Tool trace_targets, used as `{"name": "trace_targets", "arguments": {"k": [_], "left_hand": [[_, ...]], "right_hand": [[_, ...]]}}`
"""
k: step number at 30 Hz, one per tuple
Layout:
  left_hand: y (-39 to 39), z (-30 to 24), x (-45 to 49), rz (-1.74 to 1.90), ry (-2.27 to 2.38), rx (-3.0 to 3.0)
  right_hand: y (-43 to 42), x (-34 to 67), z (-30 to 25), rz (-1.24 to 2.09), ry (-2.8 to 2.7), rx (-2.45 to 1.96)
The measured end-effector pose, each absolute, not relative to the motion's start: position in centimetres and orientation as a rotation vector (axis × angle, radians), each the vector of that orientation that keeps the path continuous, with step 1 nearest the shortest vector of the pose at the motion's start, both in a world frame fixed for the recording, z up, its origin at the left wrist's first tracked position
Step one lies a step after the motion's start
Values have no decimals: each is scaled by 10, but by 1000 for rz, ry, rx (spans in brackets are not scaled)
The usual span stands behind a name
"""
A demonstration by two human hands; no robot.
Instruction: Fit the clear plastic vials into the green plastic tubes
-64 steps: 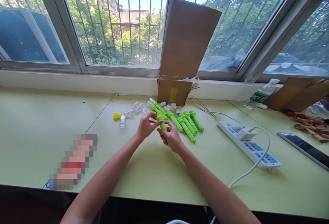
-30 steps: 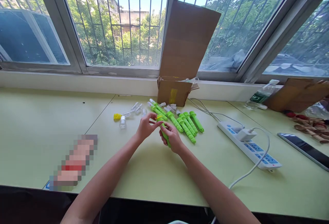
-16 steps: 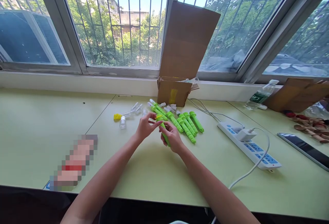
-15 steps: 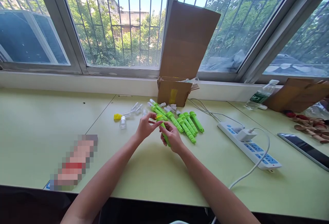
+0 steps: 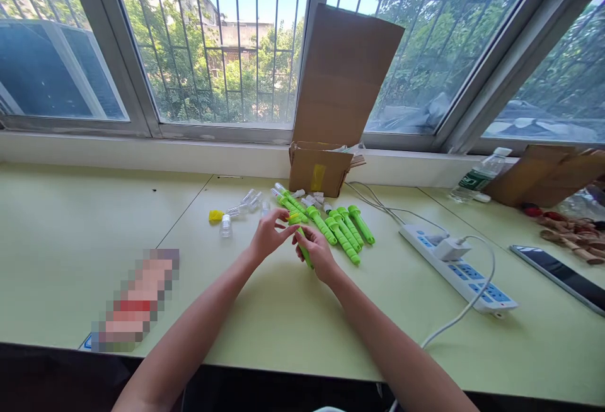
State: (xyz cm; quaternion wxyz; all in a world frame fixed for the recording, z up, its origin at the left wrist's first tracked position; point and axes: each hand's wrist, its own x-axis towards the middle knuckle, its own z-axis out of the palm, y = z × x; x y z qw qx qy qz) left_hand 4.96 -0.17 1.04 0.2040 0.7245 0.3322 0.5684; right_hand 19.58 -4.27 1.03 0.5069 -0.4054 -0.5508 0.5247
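My right hand (image 5: 319,253) is wrapped round a bright green ribbed plastic tube (image 5: 305,252), tilted with its top end away from me. At that top end sits a yellow piece (image 5: 293,217), which my left hand (image 5: 268,234) pinches between thumb and fingers. Just beyond my hands lie several more green tubes (image 5: 344,242), a few with clear ends. To the left are several clear plastic caps (image 5: 225,227) and a loose yellow piece (image 5: 216,216). Small white parts (image 5: 312,200) lie behind the tubes, partly covered.
An open cardboard box (image 5: 314,169) stands against the window sill. On the right are a white power strip (image 5: 458,271) with cables, a phone (image 5: 560,280), a water bottle (image 5: 479,177) and wooden pieces (image 5: 571,235). A blurred-out flat item (image 5: 137,302) lies front left.
Both hands stay nearly in place around the green tube and yellow piece, with only a slight shift of the fingers. Everything else lies as before.
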Motion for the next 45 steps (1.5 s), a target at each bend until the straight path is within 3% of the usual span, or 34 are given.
{"name": "trace_targets", "arguments": {"k": [8,45], "left_hand": [[-1,12,49,1575,930,2015],[-2,12,49,1556,951,1952]], "right_hand": [[-49,194,17,1398,-1246,-985],[-45,195,11,1338,-1268,-943]]}}
